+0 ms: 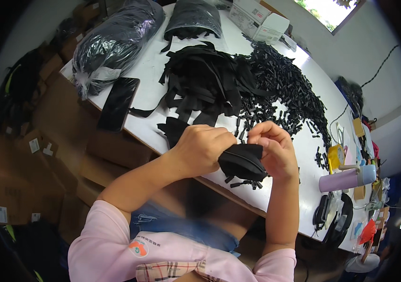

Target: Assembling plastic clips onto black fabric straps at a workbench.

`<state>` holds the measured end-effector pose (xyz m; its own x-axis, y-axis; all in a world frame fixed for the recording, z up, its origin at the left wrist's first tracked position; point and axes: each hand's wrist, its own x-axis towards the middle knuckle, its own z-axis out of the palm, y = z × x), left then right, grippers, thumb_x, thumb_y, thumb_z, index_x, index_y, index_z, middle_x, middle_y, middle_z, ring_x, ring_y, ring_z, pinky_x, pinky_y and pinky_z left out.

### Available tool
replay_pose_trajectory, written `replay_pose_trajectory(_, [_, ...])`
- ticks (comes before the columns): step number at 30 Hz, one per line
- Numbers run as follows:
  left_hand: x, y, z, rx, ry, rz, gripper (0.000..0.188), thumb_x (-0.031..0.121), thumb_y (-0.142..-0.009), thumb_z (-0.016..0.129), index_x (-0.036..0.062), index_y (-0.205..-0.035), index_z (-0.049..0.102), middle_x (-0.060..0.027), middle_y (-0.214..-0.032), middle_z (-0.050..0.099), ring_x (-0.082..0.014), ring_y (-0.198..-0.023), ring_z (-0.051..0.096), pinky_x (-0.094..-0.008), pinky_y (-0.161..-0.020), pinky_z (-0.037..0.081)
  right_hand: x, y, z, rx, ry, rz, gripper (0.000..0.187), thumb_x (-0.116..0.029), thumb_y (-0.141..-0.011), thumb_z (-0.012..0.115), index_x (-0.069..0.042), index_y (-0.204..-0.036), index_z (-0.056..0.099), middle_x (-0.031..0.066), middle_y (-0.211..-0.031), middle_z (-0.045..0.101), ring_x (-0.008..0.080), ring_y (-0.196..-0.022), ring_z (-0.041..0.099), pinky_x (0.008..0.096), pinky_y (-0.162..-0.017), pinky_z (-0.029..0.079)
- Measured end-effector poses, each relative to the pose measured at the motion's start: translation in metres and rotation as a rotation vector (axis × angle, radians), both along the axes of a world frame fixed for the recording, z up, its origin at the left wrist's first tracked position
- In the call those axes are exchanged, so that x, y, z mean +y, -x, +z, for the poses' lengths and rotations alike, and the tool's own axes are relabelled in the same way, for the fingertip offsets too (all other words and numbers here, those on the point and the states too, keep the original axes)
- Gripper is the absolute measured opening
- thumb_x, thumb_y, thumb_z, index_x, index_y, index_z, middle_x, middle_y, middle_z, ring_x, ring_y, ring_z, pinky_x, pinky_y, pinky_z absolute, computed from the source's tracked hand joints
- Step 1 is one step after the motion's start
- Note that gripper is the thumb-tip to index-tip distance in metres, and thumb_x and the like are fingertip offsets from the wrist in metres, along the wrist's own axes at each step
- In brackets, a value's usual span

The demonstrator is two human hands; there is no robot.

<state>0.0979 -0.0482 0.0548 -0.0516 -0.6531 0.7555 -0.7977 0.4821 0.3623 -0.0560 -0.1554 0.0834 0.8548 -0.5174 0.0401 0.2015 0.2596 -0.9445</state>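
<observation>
My left hand [203, 146] is closed around a black fabric pouch [242, 163] with a seam or zipper line across it, held above the table's near edge. Part of the black fabric also sticks out on the far side of that hand. At the pouch's upper right corner, my right hand [278, 149] has thumb and fingertips pinched together; what is between them is too small to tell. Beyond my hands lies a heap of black fabric strips [205, 77]. To its right spreads a big pile of small black plastic pieces [287, 77], a few of them beneath the pouch.
A black phone-like slab [118, 104] lies at the white table's [151, 127] left edge. Plastic bags of black goods [116, 44] and a white carton [258, 21] stand at the back. A lilac bottle [339, 181] and yellow tape roll [335, 156] are right; cardboard boxes [26, 188] left.
</observation>
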Motion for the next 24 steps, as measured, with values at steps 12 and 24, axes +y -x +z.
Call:
replay_pose_trajectory(12, [0.066,-0.051,0.021,1.398,0.457,0.191,0.021,0.023,-0.085,0.038,0.0041,-0.079,0.043,-0.0093,-0.074,0.048,-0.0194,-0.064,0.049,-0.0398,-0.079,0.040,-0.008,-0.105,-0.047,0.609,2.173,-0.122,0.057,-0.006,-0.072,0.048,-0.019,-0.125,0.030,0.0034,-0.127,0.033,0.0225,-0.102,0.040,0.0333,-0.086,0.030])
replay_pose_trajectory(24, [0.054,-0.054,0.007,1.447,0.325,0.037,0.025,0.024,-0.085,0.040,0.0009,-0.080,0.047,-0.0096,-0.071,0.051,-0.0191,-0.062,0.051,-0.0396,-0.077,0.042,-0.047,-0.126,-0.073,0.358,1.960,-0.247,0.024,-0.009,-0.069,0.055,-0.016,-0.091,0.059,-0.0054,-0.109,0.052,0.0196,-0.115,0.034,0.0457,-0.096,0.011])
